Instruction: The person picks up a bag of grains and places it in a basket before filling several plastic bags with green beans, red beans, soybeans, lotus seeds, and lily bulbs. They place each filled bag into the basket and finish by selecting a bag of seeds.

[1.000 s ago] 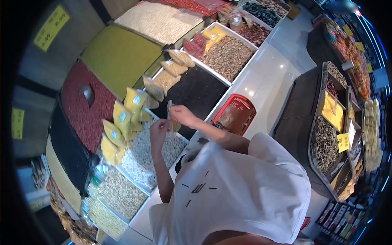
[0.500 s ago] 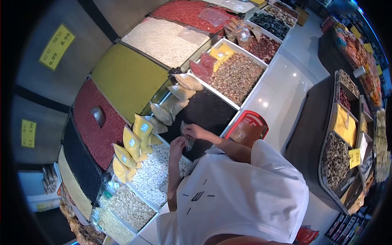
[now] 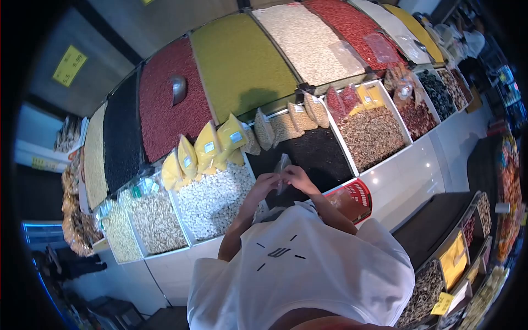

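Observation:
My left hand [image 3: 266, 184] and my right hand [image 3: 297, 177] are close together in front of my chest, above a tray of dark grains [image 3: 324, 151]. Between them is a small clear plastic bag [image 3: 282, 168], its upper end sticking up past my fingers. The fingers of both hands are closed on the bag. What it contains, if anything, is too small to tell. White pieces [image 3: 212, 201] fill the tray to the left, with yellow bags [image 3: 208, 147] standing along its back.
Large bins of red beans [image 3: 165, 104] and green beans [image 3: 239, 60] rise behind the trays. A metal scoop [image 3: 179, 89] lies in the red beans. A red basket [image 3: 360, 193] is by my right arm. Mixed nuts or beans [image 3: 369, 137] fill another tray. A dark display stand [image 3: 429, 225] is at right.
The view has turned, so the bins and trays appear rotated and farther right. My hands appear farther right too, still together on the bag, which now points more upright.

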`<state>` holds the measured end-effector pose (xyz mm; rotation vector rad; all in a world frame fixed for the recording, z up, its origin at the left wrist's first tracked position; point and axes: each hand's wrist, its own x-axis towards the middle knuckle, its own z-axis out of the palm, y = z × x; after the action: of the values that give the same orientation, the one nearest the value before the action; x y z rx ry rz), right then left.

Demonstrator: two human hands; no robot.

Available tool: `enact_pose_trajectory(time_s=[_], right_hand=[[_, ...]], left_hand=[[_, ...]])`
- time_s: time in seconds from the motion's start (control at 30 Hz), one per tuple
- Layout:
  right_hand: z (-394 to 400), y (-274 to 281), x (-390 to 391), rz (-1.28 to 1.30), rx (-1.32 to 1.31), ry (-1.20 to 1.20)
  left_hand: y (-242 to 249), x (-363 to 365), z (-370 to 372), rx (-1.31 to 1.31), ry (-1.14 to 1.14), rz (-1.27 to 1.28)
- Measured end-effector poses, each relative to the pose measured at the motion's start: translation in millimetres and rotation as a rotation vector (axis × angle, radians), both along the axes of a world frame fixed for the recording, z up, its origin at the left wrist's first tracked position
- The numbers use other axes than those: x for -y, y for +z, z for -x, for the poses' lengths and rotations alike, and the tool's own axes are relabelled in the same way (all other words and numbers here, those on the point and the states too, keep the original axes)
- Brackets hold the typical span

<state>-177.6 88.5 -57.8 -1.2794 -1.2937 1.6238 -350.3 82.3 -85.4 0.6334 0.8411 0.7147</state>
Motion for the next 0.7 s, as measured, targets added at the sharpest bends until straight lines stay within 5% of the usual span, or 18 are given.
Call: enact_pose_trajectory(time_s=[0.23, 0.37, 0.43, 0.7], right_hand=[[-0.9, 2.9, 0.3, 0.098, -0.049, 0.000], [-1.4, -26.4, -4.3, -0.029, 0.026, 0.045], [1.9, -28.7, -5.6, -0.086, 0.085, -0.009], [2.9, -29.0, -6.9, -0.048, -0.070, -0.017]], left_hand=[[8.1, 1.1, -2.5, 0.000, 0.077, 0.035], [16.7, -6.6, -11.2, -0.389, -0.060, -0.322], [36.9, -4.3, -18.5, -0.791, -0.109, -0.757], [26.0, -20.1, -3.2, -0.545, -0.228, -0.649]])
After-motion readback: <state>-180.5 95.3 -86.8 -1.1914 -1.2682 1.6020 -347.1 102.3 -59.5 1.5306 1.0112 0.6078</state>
